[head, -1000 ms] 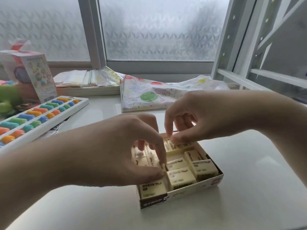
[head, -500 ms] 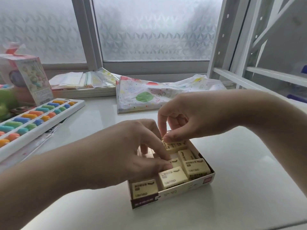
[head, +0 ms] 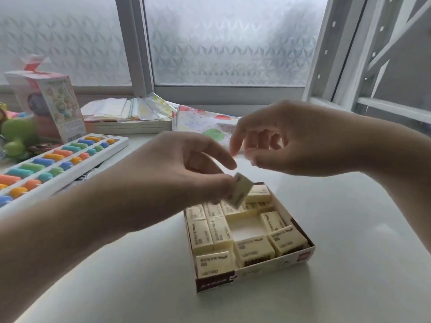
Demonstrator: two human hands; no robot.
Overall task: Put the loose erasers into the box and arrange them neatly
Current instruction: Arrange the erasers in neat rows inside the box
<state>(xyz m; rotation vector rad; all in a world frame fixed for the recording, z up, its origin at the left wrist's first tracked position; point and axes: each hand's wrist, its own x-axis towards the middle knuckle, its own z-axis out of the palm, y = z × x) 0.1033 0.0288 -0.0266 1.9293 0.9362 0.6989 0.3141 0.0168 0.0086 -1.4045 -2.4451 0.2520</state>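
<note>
A: Nearest us, at about five o'clock on the pale grey tabletop [head: 349,229], we see the shallow white-and-brown cardboard box [head: 254,272], open on top and standing flat.

B: We count cream rectangular erasers with dark print [head: 219,231] lying inside it, packed side by side along the near wall and the left side. Toward the middle we see a bare patch of the box floor [head: 246,230], with erasers around it.

A: Above the box's far-left part, toward twelve o'clock from that gap, our left hand [head: 172,176] comes in from eight o'clock. Its thumb and fingertips are pinched on one loose cream eraser [head: 241,191], which is tilted and lifted clear of the ones in the box.

B: Our right hand [head: 296,138] comes in from three o'clock and sits higher and farther back. Its fingers are curled and loosely spread; we see nothing in them, though they are blurred.

A: At nine o'clock we see the long white plastic tray of coloured beads [head: 58,159], and behind it a green plush toy [head: 17,138] beside a pink printed carton [head: 56,108].

B: Farther off, around twelve o'clock, lies the white cloth with coloured spots [head: 205,124], with a stack of papers and plastic sleeves [head: 130,113] at eleven. Beyond those stands the frosted patterned window [head: 228,43], and at two o'clock the white perforated metal shelf frame [head: 331,54].
</note>
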